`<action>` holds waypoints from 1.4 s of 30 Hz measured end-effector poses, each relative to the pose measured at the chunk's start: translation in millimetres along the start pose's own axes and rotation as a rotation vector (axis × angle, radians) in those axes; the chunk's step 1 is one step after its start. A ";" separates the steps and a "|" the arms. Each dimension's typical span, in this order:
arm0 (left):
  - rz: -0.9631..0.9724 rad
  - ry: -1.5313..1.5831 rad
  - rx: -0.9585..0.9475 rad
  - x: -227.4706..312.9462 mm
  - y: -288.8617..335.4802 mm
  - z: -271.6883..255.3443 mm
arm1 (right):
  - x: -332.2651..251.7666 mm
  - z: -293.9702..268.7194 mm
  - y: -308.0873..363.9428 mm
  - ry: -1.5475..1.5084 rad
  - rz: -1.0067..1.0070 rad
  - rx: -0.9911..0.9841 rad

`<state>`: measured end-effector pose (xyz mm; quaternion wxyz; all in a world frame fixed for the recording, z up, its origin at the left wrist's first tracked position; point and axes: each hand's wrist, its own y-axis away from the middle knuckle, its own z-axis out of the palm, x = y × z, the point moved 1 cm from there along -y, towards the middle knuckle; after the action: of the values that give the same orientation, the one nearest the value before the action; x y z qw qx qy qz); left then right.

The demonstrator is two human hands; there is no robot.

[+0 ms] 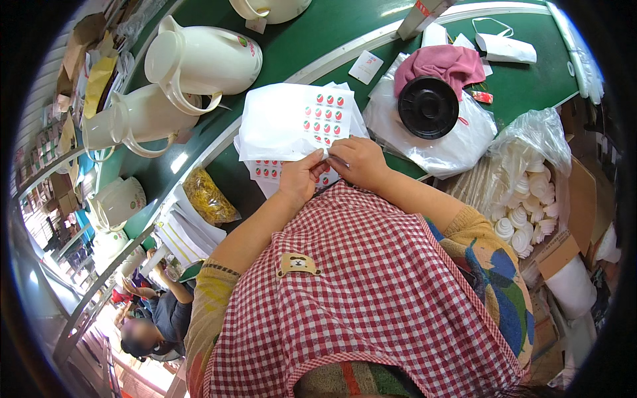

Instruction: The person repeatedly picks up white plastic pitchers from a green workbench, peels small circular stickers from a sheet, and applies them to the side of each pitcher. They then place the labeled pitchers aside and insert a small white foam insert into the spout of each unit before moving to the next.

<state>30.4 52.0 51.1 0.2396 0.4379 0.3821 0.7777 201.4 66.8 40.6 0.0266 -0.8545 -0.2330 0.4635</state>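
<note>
A white sheet of round red-and-green stickers [279, 116] lies on a loose stack of similar sheets at the near edge of the green table. My left hand [300, 176] is closed at the sheet's lower edge, thumb and fingers pinched together. Right beside it, my right hand [359, 161] is also closed, its fingertips curled over the sheet's lower corner. The fingertips of both hands nearly meet there. Whether a single sticker is between them is too small to tell. Under the left wrist, another sticker sheet [267, 171] shows part of its rows.
Cream thermos jugs [222, 61] stand along the left on the green surface [318, 33]. To the right are a black round lid [428, 107], a pink cloth [441, 66] and plastic bags [458, 149]. A bag of white ridged parts [524, 212] sits lower right. Another person [159, 325] works at lower left.
</note>
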 end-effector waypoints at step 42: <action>0.089 -0.043 0.050 -4.9 -14.5 -2.7 | 11.2 -8.0 -8.1 -0.322 0.643 -0.052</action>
<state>31.1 56.1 36.2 0.2017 0.4769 0.3764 0.7683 210.0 80.2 38.5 -0.1796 -0.8005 0.0349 0.5708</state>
